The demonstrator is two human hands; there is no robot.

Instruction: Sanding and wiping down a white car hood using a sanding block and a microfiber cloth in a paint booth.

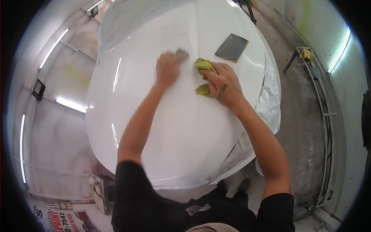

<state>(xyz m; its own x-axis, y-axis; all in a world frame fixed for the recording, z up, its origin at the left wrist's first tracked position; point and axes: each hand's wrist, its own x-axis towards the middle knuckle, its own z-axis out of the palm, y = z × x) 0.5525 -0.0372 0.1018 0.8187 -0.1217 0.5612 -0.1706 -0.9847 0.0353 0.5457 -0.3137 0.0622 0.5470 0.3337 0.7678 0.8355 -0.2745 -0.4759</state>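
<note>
A broad white car hood [166, 143] lies in front of me, glossy in places. Blurred by motion, my left hand [169, 67] presses against its surface, its fingers closed on a small piece of grey sandpaper [182, 53]. My right hand [224, 83] rests on the hood to the right, gripping a crumpled yellow-green cloth [205, 65] that hangs out on both sides of the fingers. Beyond the right hand a dark grey sandpaper sheet [231, 46] lies flat, with a strip of brown backing at its edge.
Clear plastic sheeting [268, 94] edges the hood on the right, and more masking film [135, 21] covers the far left. A metal frame [324, 112] stands along the right wall. At the lower left are a small cabinet [101, 195] and a printed banner [58, 220].
</note>
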